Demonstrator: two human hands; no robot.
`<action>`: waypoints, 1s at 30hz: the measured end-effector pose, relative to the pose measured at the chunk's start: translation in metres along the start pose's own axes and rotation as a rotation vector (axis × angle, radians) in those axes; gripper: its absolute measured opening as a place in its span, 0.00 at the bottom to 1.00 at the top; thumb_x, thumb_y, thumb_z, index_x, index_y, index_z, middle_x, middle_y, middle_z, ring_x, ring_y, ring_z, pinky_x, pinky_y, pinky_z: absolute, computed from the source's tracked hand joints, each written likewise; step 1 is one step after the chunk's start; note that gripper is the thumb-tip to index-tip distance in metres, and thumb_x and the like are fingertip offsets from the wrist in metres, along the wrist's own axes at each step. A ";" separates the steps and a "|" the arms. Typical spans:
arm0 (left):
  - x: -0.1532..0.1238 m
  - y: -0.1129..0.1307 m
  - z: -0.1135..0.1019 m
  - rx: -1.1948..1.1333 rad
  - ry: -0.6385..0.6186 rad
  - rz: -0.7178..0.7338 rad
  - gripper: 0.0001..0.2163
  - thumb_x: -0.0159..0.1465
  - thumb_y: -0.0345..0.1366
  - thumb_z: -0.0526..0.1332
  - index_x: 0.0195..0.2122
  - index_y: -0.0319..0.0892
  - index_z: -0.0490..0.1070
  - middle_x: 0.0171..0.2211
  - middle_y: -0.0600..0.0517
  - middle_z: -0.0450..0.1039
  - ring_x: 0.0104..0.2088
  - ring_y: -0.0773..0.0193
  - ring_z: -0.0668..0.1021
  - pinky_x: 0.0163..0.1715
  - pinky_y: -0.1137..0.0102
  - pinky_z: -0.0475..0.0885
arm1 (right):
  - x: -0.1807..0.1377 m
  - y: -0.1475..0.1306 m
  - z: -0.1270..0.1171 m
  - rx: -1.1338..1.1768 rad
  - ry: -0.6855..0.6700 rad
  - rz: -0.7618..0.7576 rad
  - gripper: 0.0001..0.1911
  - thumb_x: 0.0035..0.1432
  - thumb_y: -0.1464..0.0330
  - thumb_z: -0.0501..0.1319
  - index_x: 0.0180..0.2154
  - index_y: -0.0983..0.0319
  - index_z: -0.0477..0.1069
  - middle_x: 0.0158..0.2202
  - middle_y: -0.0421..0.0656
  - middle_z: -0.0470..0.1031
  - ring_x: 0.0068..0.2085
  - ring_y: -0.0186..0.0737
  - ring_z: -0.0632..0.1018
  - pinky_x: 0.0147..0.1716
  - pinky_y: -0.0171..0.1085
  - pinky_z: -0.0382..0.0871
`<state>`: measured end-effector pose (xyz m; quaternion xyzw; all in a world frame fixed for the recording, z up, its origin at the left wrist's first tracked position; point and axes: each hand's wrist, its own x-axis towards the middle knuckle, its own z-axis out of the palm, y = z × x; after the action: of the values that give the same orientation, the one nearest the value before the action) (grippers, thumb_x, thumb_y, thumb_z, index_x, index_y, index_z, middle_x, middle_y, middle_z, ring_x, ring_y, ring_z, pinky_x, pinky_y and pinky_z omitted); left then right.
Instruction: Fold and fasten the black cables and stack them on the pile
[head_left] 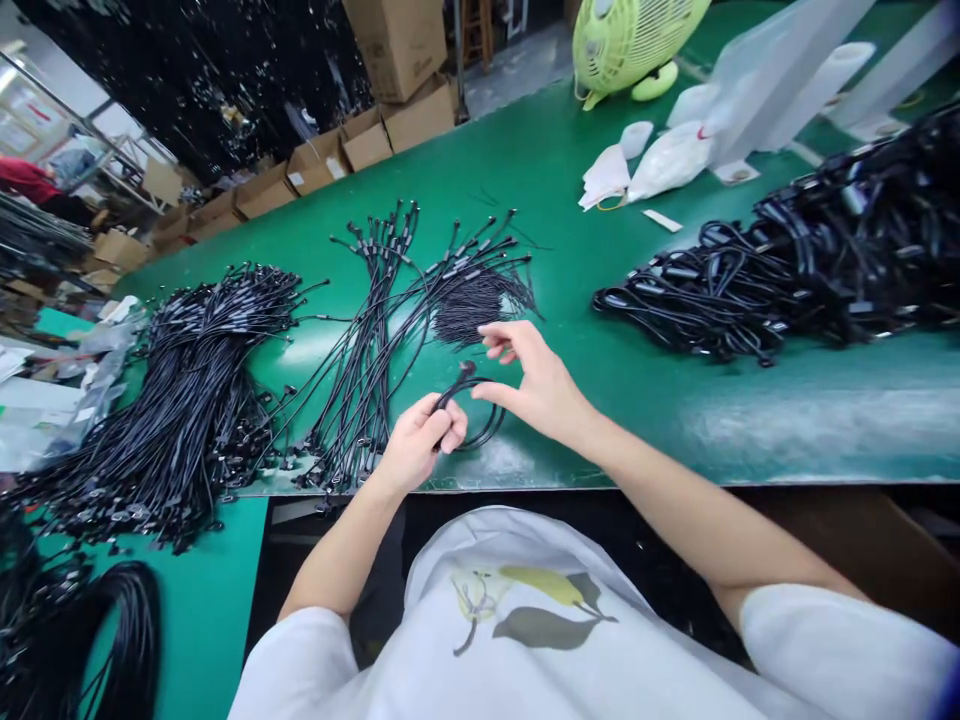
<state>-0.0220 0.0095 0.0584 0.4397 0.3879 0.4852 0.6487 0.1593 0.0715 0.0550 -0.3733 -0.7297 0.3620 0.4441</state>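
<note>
My left hand (420, 440) is closed around a thin black cable (480, 420) that curls into a loop on the green table (570, 300). My right hand (529, 375) hovers just right of it, thumb touching the loop, fingers partly curled and apart. Just beyond both hands lies a fanned bunch of loose black cables (405, 310) with small connectors at their ends.
A big heap of black cables (187, 400) lies at the left and a heap of coiled cables (810, 260) at the right. A green fan (630, 40), white bags (660, 160) and cardboard boxes (360, 140) stand at the far side. More cable (97, 630) hangs lower left.
</note>
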 end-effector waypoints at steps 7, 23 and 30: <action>-0.002 -0.028 0.013 -0.179 0.031 -0.150 0.23 0.63 0.56 0.56 0.25 0.40 0.65 0.23 0.53 0.67 0.33 0.63 0.75 0.45 0.64 0.68 | -0.009 0.009 0.030 0.820 0.052 0.531 0.15 0.54 0.59 0.64 0.27 0.63 0.68 0.23 0.35 0.63 0.21 0.25 0.55 0.20 0.31 0.49; -0.007 -0.040 0.006 0.301 -0.115 -0.221 0.20 0.57 0.44 0.66 0.48 0.39 0.70 0.48 0.43 0.72 0.54 0.51 0.71 0.54 0.60 0.66 | -0.022 -0.004 0.055 0.878 0.073 0.545 0.20 0.51 0.62 0.67 0.42 0.58 0.61 0.28 0.33 0.67 0.26 0.29 0.70 0.25 0.30 0.65; -0.013 -0.037 0.013 -0.161 -0.252 -0.480 0.26 0.57 0.58 0.62 0.40 0.37 0.71 0.30 0.50 0.71 0.31 0.64 0.76 0.36 0.67 0.73 | -0.016 -0.005 0.035 1.025 -0.209 0.620 0.14 0.57 0.62 0.63 0.39 0.60 0.61 0.28 0.34 0.64 0.26 0.28 0.68 0.23 0.28 0.63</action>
<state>-0.0024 -0.0110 0.0287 0.3393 0.3576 0.2884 0.8209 0.1310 0.0484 0.0415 -0.2698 -0.3594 0.8144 0.3671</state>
